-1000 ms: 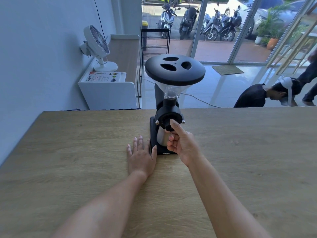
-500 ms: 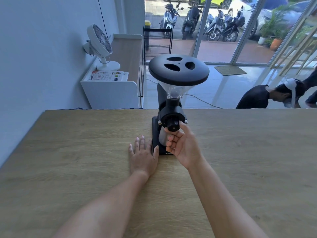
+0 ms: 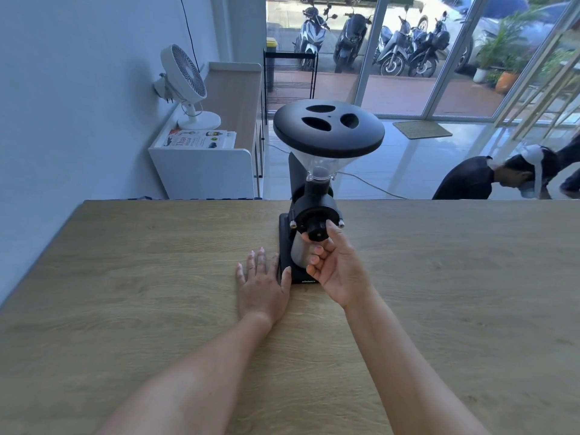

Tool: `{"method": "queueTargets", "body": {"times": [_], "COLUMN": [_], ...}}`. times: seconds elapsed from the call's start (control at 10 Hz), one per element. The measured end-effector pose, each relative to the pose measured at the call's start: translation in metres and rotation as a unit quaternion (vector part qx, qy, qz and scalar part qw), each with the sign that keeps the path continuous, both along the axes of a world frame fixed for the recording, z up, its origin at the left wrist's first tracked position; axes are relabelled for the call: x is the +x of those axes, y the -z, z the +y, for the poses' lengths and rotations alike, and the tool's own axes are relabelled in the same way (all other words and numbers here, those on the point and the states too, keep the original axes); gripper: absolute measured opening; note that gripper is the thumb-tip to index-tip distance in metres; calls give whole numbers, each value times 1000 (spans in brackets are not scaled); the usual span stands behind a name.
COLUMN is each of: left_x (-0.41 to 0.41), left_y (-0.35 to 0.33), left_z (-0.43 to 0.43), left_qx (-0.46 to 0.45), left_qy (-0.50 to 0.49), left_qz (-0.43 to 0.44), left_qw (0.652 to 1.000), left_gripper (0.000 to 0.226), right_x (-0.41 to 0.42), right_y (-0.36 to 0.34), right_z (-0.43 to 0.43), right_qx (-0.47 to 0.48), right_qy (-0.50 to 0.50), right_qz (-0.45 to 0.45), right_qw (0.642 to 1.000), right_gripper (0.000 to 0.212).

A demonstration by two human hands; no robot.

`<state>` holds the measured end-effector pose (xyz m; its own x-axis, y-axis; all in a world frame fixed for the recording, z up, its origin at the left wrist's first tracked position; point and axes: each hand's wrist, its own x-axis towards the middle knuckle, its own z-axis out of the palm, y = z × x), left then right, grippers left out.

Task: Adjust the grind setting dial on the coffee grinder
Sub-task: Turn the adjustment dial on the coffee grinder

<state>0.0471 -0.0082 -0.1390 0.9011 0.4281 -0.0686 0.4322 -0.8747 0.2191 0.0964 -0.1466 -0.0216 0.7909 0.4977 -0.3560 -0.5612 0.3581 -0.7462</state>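
Pinching the small black dial (image 3: 318,231) on the front of the coffee grinder (image 3: 314,196) with my right hand (image 3: 337,270), I rest my left hand (image 3: 262,282) flat and open on the wooden table (image 3: 125,277) just beside its base.

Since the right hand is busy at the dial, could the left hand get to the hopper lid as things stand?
Probably yes: the left hand lies flat and empty on the table beside the grinder base, and nothing stands between it and the hopper lid above.
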Motion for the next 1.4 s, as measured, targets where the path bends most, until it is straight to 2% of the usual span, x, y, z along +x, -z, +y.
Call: {"method": "queueTargets", "body": {"times": [1.1, 1.4], "left_x": [0, 0], "left_y": [1, -2], "left_z": [0, 0], "left_qx": [1, -4], "left_qy": [-1, -2], "left_qz": [0, 2], "left_qw": [1000, 1000], "left_gripper": [72, 74], "right_x": [0, 0], "right_y": [-2, -4], "right_z": [0, 1], "right_qx": [-14, -49], "right_qy": [20, 42], "right_qz": [2, -8], "right_qw": [1000, 998], "right_gripper": [58, 63]}}
